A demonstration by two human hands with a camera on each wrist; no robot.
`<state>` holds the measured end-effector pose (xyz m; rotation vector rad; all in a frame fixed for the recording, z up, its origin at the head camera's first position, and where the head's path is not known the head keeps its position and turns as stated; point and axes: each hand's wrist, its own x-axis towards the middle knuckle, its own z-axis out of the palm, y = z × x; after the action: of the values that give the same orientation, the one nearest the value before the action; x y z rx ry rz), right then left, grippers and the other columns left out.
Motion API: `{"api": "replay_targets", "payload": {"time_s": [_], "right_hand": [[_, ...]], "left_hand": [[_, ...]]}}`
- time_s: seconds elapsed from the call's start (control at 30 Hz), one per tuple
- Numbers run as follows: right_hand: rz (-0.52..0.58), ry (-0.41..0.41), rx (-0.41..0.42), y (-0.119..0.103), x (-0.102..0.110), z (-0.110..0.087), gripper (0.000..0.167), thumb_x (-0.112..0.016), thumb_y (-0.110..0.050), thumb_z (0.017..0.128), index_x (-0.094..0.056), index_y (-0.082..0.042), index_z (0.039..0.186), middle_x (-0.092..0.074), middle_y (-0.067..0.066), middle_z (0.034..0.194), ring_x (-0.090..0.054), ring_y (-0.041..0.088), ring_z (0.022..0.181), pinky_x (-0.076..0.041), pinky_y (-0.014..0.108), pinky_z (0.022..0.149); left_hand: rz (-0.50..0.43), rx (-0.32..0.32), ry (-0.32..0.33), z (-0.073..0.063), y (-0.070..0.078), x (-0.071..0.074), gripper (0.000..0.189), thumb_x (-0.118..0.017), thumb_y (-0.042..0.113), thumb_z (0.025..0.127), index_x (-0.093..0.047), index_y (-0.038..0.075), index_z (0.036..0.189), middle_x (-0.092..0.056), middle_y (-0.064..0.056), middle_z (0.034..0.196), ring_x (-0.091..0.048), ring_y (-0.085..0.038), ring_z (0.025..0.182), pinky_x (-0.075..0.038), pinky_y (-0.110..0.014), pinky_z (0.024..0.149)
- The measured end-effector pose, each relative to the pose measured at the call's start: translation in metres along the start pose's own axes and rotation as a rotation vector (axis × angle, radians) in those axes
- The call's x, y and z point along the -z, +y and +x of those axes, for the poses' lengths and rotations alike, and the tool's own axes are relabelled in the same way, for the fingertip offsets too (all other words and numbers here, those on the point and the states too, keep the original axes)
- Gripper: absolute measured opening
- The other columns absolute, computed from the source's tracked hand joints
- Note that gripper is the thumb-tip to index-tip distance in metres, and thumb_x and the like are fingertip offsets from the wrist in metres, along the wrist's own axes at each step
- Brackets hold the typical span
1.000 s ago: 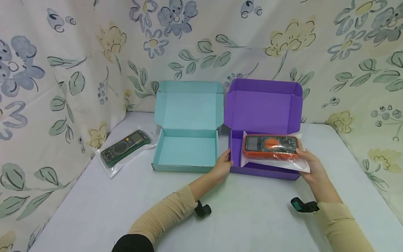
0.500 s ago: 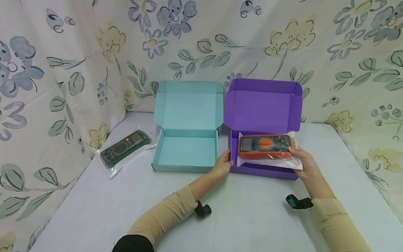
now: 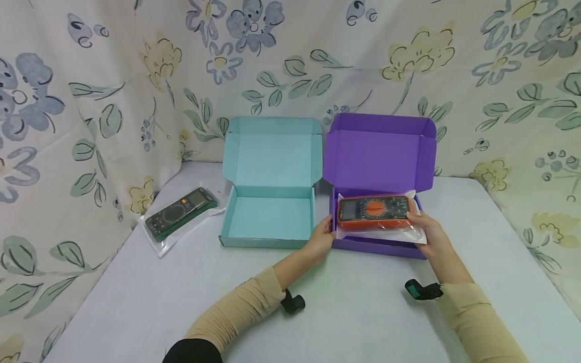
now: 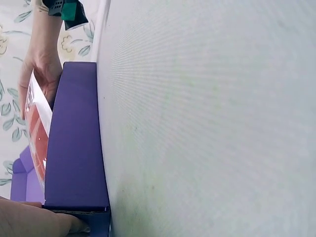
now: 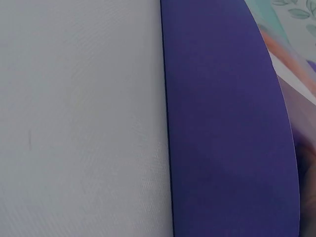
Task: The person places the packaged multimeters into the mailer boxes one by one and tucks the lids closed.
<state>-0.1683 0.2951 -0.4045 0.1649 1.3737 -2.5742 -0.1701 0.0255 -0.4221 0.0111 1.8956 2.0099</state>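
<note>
My right hand (image 3: 433, 242) grips the right end of an orange multimeter (image 3: 374, 212) in a clear plastic bag, thumb on top. The meter lies tilted over the open purple box (image 3: 379, 246), its left end down inside the left wall. In the left wrist view, the bagged multimeter (image 4: 37, 133) slants above the box's front wall (image 4: 76, 138), with the right hand (image 4: 45, 69) at its far end. My left hand (image 3: 321, 237) holds the purple box by its left wall near the front corner. The right wrist view shows mostly the purple front wall (image 5: 227, 123).
A turquoise box (image 3: 268, 217) stands open just left of the purple one, its lid (image 3: 272, 159) raised. Further left, a dark green multimeter (image 3: 179, 214) in a clear bag lies on the white table (image 3: 363, 312). A flowered curtain (image 3: 290, 60) hangs behind.
My right hand has moved left with the orange multimeter, bringing its left end within the purple box's wall. The left hand and the turquoise box stay where they were.
</note>
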Motion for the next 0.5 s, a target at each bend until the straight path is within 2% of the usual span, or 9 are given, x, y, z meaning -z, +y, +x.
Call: {"api": "replay_targets", "payload": {"time_s": [0.23, 0.33, 0.43, 0.5], "right_hand": [[-0.075, 0.073, -0.078, -0.004, -0.001, 0.004, 0.08, -0.045, -0.003, 0.101, 0.017, -0.004, 0.151, -0.067, -0.006, 0.091, -0.065, 0.006, 0.086, -0.054, 0.019, 0.078], [-0.12, 0.068, -0.104, -0.008, -0.002, 0.005, 0.079, -0.045, -0.003, 0.101, 0.017, -0.002, 0.151, -0.068, -0.006, 0.089, -0.065, 0.006, 0.083, -0.055, 0.019, 0.076], [-0.201, 0.051, -0.12, -0.013, -0.004, 0.007, 0.077, -0.044, -0.002, 0.101, 0.016, 0.0, 0.15, -0.067, -0.007, 0.09, -0.065, 0.005, 0.083, -0.055, 0.019, 0.076], [-0.31, 0.077, -0.142, -0.016, -0.007, 0.008, 0.077, -0.046, -0.005, 0.101, 0.012, 0.001, 0.151, -0.065, -0.007, 0.099, -0.062, 0.003, 0.087, -0.053, 0.017, 0.078]], "left_hand": [[0.018, -0.012, 0.009, 0.002, 0.0, -0.001, 0.056, -0.035, -0.011, 0.097, -0.022, -0.004, 0.152, -0.024, -0.023, 0.155, -0.022, -0.034, 0.144, -0.023, -0.041, 0.115], [0.024, -0.007, 0.013, 0.003, 0.0, -0.001, 0.056, -0.036, -0.011, 0.097, -0.023, -0.004, 0.152, -0.025, -0.023, 0.155, -0.022, -0.034, 0.144, -0.023, -0.042, 0.115], [0.037, -0.003, 0.02, 0.003, -0.001, 0.0, 0.056, -0.037, -0.01, 0.098, -0.023, -0.004, 0.152, -0.025, -0.023, 0.155, -0.023, -0.034, 0.144, -0.024, -0.042, 0.115], [0.044, -0.005, 0.019, 0.004, -0.001, 0.0, 0.055, -0.036, -0.009, 0.098, -0.023, -0.004, 0.152, -0.025, -0.023, 0.155, -0.023, -0.033, 0.144, -0.024, -0.042, 0.115]]}}
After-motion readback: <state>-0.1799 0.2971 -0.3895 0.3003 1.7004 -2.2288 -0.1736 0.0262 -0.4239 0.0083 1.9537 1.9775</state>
